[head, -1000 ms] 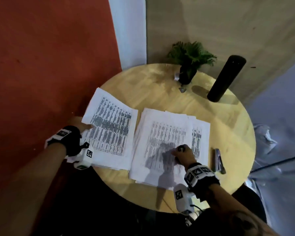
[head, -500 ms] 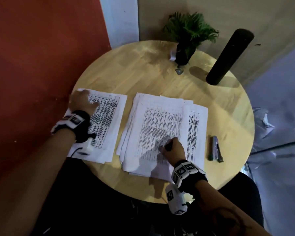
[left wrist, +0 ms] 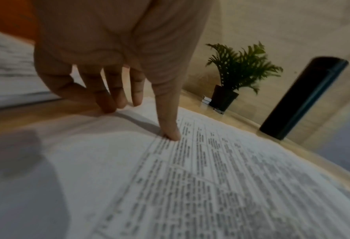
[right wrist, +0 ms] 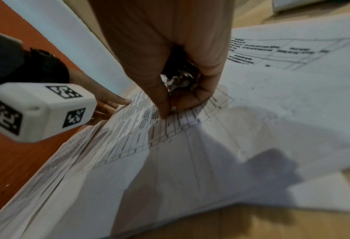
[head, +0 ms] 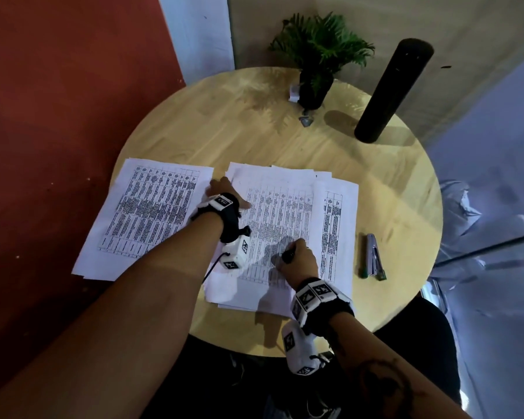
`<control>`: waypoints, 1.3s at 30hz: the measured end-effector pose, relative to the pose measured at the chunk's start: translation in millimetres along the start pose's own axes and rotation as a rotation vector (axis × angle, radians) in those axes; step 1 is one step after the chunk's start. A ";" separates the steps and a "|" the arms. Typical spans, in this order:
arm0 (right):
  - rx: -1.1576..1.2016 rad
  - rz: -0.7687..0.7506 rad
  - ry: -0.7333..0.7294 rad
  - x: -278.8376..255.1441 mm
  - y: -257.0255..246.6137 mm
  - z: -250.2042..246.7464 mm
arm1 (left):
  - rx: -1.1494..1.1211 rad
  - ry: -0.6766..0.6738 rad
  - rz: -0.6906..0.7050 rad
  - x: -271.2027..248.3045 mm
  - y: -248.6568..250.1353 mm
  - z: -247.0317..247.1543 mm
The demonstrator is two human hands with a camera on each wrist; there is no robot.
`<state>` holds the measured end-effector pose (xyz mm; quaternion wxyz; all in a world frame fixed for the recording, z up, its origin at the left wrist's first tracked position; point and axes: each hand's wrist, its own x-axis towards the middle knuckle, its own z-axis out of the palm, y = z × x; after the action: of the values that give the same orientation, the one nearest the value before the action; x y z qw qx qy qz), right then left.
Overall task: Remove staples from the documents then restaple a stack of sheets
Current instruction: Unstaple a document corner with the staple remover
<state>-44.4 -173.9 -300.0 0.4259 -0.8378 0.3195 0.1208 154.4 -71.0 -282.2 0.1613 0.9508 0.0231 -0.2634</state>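
**Mid-job: two piles of paper, stapler waiting**

You're over the round, pale wood-grain table (head: 300,140), and it looks like you're partway through: the sheets lie in two piles and nothing appears restapled yet, though staples are too small to see here. The untidy middle stack (head: 285,213) is fanned at its edges, thin matte printed tables on top, one sheet curling up along its right side. The flatter left pile (head: 152,213) sits just beside it.

Your left hand (head: 224,192) rests at the middle stack's top left corner, fingers (left wrist: 168,129) straight, the thumb pressing the page. Your right hand (head: 297,258) rests lower on the same stack, curled tight around a small dark-and-metal tool (right wrist: 178,77), likely the staple remover.

The slim metal stapler (head: 374,255) lies untouched on bare wood, right of the stack.
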 end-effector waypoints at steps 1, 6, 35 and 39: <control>0.003 -0.002 -0.002 0.5 -0.1 0.5 | 0.005 -0.018 0.023 3.8 -1.4 0.8; -0.002 -0.006 0.004 -0.3 -0.1 2.3 | -0.082 0.021 0.061 3.0 0.9 2.3; 0.060 -0.412 0.416 -4.9 -85.2 -173.2 | -0.852 0.273 0.524 -114.8 -4.7 -59.0; -0.095 -0.529 0.478 -17.5 -112.8 -202.4 | -0.921 0.336 0.634 -132.3 -2.0 -81.8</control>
<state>0.1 -277.5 -96.9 0.3160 -0.9150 0.1763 -0.1784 80.7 -37.5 -149.4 0.6230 0.7720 -0.1253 -0.0108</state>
